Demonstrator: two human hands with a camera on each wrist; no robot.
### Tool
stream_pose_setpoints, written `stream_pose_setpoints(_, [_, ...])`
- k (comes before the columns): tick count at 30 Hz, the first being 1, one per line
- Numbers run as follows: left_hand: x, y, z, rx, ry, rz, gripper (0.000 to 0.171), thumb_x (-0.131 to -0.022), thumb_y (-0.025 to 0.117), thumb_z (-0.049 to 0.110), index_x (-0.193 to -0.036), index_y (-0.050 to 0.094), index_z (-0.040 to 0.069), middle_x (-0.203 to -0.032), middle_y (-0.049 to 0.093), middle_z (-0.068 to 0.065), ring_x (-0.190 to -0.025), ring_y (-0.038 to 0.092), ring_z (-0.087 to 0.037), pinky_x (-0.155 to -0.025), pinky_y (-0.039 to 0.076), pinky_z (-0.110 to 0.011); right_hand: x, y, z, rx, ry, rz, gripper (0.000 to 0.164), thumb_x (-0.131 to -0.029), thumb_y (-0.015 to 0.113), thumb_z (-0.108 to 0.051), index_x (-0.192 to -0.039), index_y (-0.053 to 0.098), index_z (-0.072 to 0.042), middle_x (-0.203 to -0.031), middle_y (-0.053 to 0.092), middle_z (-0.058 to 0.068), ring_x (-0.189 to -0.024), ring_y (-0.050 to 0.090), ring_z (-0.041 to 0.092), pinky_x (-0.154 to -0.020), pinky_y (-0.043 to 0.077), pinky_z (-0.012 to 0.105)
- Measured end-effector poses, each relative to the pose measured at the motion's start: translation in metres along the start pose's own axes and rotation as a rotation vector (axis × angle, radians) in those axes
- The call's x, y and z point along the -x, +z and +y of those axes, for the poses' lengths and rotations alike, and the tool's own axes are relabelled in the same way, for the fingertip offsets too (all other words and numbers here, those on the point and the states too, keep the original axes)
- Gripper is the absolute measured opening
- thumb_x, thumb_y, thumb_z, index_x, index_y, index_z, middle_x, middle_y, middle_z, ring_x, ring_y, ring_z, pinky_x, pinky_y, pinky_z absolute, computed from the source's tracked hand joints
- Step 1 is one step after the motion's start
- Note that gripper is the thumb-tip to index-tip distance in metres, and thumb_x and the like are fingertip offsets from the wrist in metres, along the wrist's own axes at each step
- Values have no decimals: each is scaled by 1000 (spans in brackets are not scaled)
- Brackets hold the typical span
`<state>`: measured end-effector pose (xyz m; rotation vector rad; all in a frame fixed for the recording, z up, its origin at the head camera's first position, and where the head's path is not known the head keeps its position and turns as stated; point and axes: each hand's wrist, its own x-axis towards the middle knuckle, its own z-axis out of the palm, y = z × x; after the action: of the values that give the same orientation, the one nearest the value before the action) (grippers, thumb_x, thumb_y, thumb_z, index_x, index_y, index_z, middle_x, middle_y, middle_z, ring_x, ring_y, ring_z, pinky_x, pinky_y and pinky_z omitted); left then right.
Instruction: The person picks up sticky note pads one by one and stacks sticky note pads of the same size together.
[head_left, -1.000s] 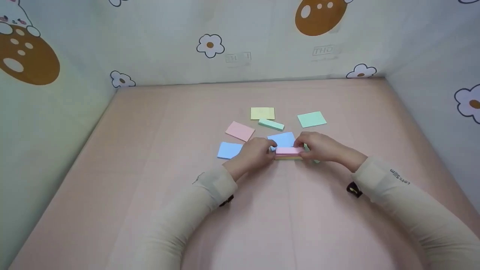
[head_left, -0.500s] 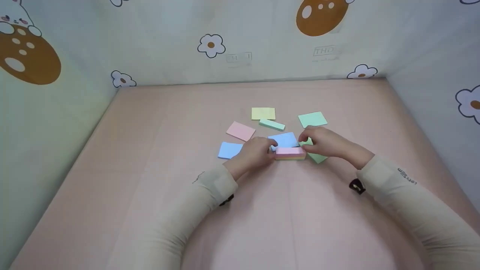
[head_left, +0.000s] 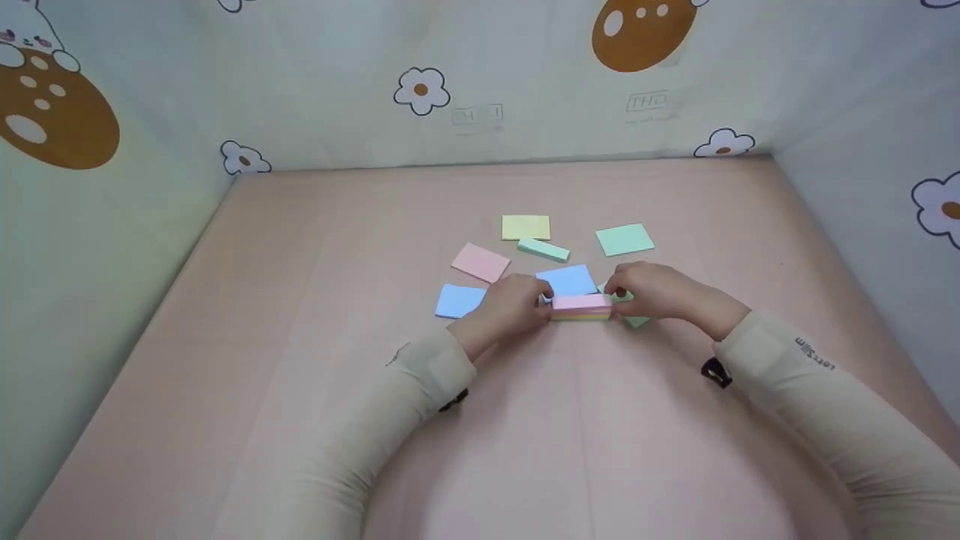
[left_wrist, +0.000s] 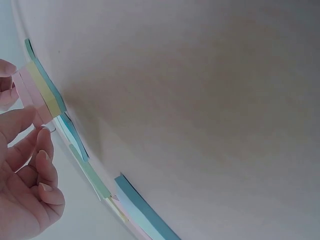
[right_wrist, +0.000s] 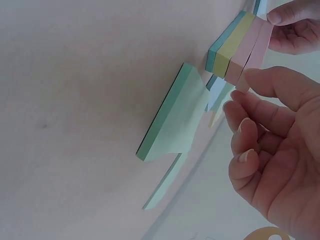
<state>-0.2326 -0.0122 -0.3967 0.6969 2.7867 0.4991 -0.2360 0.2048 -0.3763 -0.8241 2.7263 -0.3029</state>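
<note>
We see both hands at a long, narrow block with layers of pink, yellow and blue-green [head_left: 582, 307], its pink side uppermost, at the near side of a loose group of pads on the pale pink, flat worktop [head_left: 300, 300]. The left hand [head_left: 510, 306] pinches one end between thumb and forefinger, barely parted, the other fingers loosely curled; the right hand [head_left: 661, 291] pinches the opposite end likewise. Just behind the block we find a flat blue rectangular pad [head_left: 566, 280], and beside the right hand a flat green rectangular pad [head_left: 636, 322], partly hidden by it. Farther back lie a thin mint-green bar [head_left: 544, 250], a pale yellow rectangular pad [head_left: 526, 227] touching or nearly touching it, and, well apart to the right, a mint-green rectangular pad [head_left: 625, 239]. Near the left hand we see a pink rectangular pad [head_left: 481, 262] and a second blue pad [head_left: 456, 301].
</note>
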Motion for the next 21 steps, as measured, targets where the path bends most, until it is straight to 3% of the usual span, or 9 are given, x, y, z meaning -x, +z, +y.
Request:
stream_pose_setpoints(6, [2, -1, -2, 10, 10, 12, 30, -88, 58, 23, -117, 62, 13, -104, 65, -2, -86, 53, -14, -81, 44, -28, 0, -1, -1, 8, 0, -7, 22, -80, 65, -11, -100, 67, 0, -88, 60, 9, -77, 51, 21, -72, 46, 38])
stream_pose_setpoints(12, [3, -1, -2, -4, 42, 38, 29, -88, 58, 20, -116, 63, 13, -98, 67, -3, -88, 55, -15, -83, 44, -29, 1, 0, 0, 22, -22, 13, 20, -79, 65, -11, -96, 67, -1, -86, 59, 9, -77, 50, 21, -72, 44, 38])
stream_pose_setpoints(21, [4, -1, -1, -13, 30, 40, 30, -88, 59, 22, -117, 62, 13, -104, 66, -3, -84, 54, -15, -81, 45, -28, 2, -3, 1, 5, -13, -4, 28, -80, 65, -11, -105, 64, 2, -88, 60, 10, -77, 51, 21, -71, 46, 37])
